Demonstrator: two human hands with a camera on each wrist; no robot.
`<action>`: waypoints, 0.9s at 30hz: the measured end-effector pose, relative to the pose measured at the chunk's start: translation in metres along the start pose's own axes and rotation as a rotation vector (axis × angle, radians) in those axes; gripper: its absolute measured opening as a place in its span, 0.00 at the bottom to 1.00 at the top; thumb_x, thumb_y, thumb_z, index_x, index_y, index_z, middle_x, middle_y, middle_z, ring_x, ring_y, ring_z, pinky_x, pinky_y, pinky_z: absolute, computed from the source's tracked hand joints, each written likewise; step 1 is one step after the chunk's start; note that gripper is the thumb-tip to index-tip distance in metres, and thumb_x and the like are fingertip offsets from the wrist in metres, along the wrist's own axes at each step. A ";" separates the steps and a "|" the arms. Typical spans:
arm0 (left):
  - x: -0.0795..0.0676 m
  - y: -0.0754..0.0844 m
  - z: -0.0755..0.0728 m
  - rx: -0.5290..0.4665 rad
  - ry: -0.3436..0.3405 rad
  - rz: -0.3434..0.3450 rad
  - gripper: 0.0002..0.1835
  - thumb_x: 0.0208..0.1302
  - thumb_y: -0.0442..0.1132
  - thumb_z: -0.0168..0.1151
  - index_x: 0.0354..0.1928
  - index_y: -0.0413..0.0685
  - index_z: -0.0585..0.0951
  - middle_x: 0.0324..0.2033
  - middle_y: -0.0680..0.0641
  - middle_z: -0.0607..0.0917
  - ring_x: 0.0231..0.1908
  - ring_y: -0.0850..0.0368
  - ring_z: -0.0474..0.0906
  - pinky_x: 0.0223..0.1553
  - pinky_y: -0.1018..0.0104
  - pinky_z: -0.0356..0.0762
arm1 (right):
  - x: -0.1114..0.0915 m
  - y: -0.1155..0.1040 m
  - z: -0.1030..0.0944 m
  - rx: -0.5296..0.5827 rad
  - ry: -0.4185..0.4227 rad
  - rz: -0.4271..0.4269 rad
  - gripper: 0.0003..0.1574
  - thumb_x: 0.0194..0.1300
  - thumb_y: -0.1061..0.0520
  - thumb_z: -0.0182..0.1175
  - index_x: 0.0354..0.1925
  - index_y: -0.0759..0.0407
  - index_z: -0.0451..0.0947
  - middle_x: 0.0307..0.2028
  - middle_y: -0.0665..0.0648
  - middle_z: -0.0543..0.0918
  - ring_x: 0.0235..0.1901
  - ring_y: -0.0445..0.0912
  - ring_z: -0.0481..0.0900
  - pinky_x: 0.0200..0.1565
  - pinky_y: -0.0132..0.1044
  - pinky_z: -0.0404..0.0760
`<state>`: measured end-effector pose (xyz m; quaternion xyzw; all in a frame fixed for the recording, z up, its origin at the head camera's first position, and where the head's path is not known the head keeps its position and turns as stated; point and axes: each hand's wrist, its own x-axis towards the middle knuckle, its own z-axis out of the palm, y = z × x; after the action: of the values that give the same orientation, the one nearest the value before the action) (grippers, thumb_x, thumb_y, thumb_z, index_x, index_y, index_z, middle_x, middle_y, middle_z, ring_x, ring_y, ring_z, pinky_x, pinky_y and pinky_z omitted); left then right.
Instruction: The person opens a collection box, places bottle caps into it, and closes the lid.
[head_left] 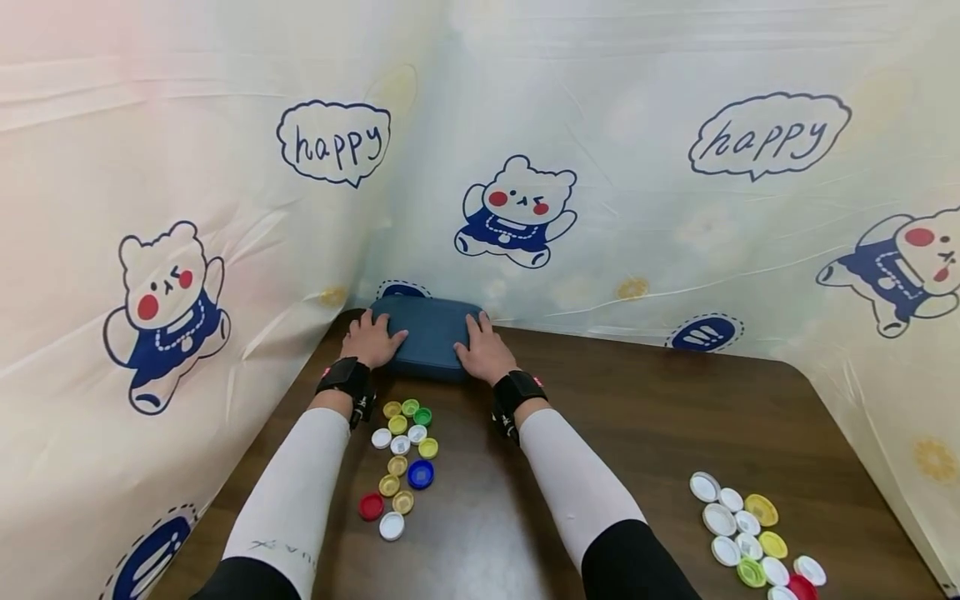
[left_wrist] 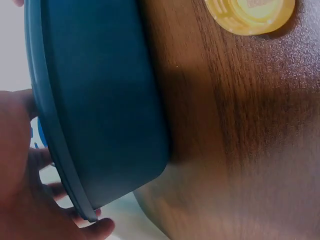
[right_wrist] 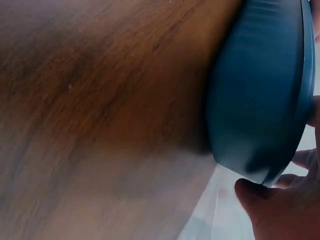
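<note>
A dark blue lidded box (head_left: 426, 329) stands at the far left part of the table, against the curtain. At its left end my left hand (head_left: 371, 340) grips the side, thumb over the top. My right hand (head_left: 486, 352) grips the opposite end in the same way. In the left wrist view the fingers lie around the rim of the box (left_wrist: 105, 110). The right wrist view shows fingertips at the lower corner of the box (right_wrist: 260, 95). What the box contains is hidden.
Several bottle caps in yellow, green, white, blue and red, among them a blue cap (head_left: 421, 474), lie on the wooden table (head_left: 600, 417) between my forearms. Another group, mostly white caps (head_left: 719, 520), lies at the right front. A printed curtain (head_left: 630, 217) hangs around the table.
</note>
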<state>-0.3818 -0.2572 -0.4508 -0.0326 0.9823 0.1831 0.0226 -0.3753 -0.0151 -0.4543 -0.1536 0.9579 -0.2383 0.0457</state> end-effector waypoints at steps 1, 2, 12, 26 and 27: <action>0.000 -0.001 0.001 -0.005 -0.003 -0.009 0.40 0.77 0.58 0.47 0.77 0.37 0.56 0.76 0.26 0.45 0.73 0.25 0.45 0.70 0.29 0.52 | -0.001 0.000 0.001 0.003 -0.008 -0.006 0.41 0.80 0.43 0.45 0.81 0.52 0.45 0.81 0.59 0.43 0.76 0.59 0.57 0.72 0.52 0.63; 0.000 -0.001 0.001 -0.006 -0.007 -0.020 0.41 0.76 0.59 0.48 0.77 0.37 0.55 0.76 0.26 0.44 0.73 0.25 0.46 0.69 0.30 0.54 | -0.001 0.000 0.002 0.003 -0.017 -0.016 0.40 0.81 0.43 0.44 0.81 0.53 0.45 0.81 0.59 0.43 0.76 0.59 0.56 0.73 0.52 0.62; -0.007 0.010 -0.007 0.013 -0.024 0.001 0.42 0.76 0.60 0.46 0.77 0.34 0.55 0.76 0.25 0.44 0.72 0.23 0.46 0.67 0.29 0.59 | -0.010 0.005 -0.007 -0.001 -0.030 -0.051 0.38 0.81 0.44 0.42 0.80 0.56 0.50 0.81 0.60 0.45 0.76 0.58 0.55 0.74 0.51 0.59; -0.017 0.031 0.006 0.000 -0.053 -0.002 0.42 0.77 0.60 0.46 0.78 0.37 0.54 0.77 0.28 0.41 0.74 0.26 0.44 0.67 0.32 0.62 | -0.025 0.027 -0.016 -0.010 -0.076 -0.068 0.39 0.82 0.44 0.40 0.81 0.57 0.46 0.81 0.60 0.43 0.78 0.55 0.50 0.75 0.49 0.56; -0.018 0.033 0.006 -0.003 -0.057 0.002 0.42 0.77 0.60 0.46 0.78 0.37 0.54 0.77 0.28 0.41 0.74 0.26 0.43 0.67 0.32 0.62 | -0.026 0.029 -0.017 -0.004 -0.077 -0.069 0.39 0.82 0.44 0.41 0.80 0.57 0.47 0.81 0.60 0.43 0.78 0.55 0.50 0.75 0.49 0.57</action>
<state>-0.3657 -0.2230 -0.4437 -0.0263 0.9810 0.1855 0.0505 -0.3609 0.0252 -0.4528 -0.1955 0.9501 -0.2316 0.0741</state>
